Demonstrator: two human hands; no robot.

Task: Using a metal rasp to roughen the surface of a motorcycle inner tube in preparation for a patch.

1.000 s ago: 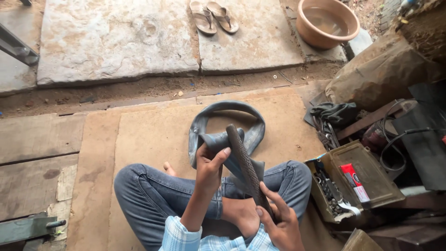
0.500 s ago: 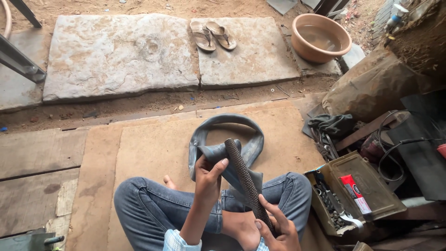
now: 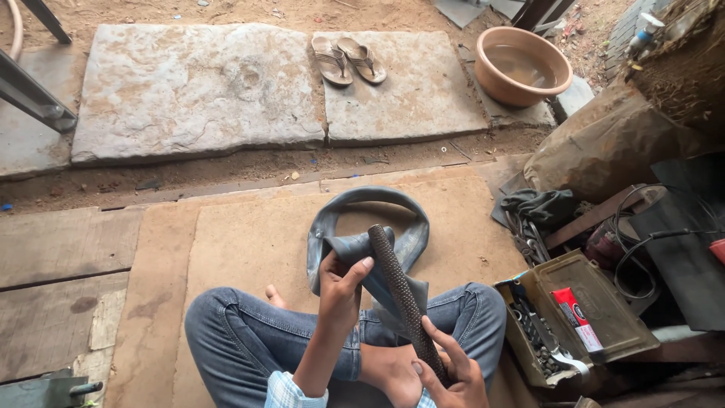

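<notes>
The grey inner tube (image 3: 362,227) lies looped on the brown floor mat (image 3: 249,249) before the cross-legged person. A fold of it is raised over the lap, pinched shut in the left hand (image 3: 341,283). The right hand (image 3: 445,370) clasps the base of a long rough rasp (image 3: 400,291) laid against that fold. The rubber looks to be mid-roughening; further strokes call for keeping the fold taut.

Daylight falls evenly on a sandy yard, where two flat stone slabs (image 3: 204,87) lie side by side; a pair of sandals (image 3: 349,60) rests on one and a clay basin (image 3: 521,66) of water stands at its right end. Nearer, worn wooden planks (image 3: 60,249) border a brown floor mat (image 3: 249,242). An open metal toolbox (image 3: 581,317) sits among cluttered cables at right.
</notes>
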